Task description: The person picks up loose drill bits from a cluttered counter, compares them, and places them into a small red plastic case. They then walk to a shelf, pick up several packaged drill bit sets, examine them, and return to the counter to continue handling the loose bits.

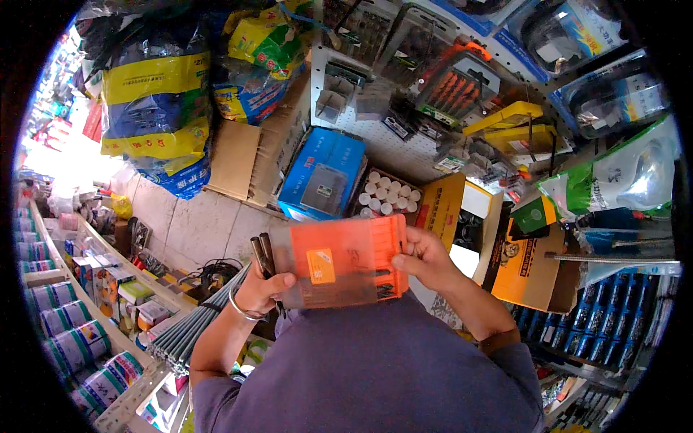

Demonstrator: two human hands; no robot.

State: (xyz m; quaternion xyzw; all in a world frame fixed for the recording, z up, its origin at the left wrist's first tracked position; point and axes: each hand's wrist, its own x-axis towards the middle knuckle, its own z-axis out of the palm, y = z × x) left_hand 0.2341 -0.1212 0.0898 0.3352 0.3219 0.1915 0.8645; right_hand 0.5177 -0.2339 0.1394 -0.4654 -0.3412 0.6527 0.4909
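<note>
My left hand (265, 289) grips the left end of a flat case (341, 265) with an orange tray and a clear, frosted plastic sleeve. Dark metal rods (262, 254), perhaps drill bits, stick up out of the same hand; their lower ends are mostly hidden by it. With thumb and fingers, my right hand (425, 257) holds the orange right end of the case, where the tray shows past the sleeve. A few dark bits lie in the tray's slots near that end. An orange label with writing is on the sleeve. A metal bangle circles my left wrist.
Beyond the case stand a blue box (325, 162) and a carton of white-capped tubes (390, 195). Packaged tools hang on a white pegboard (379, 130). An orange carton (528, 270) is at the right. At the left are a bundle of metal rods (200, 319) and shelves of rolls (78, 341).
</note>
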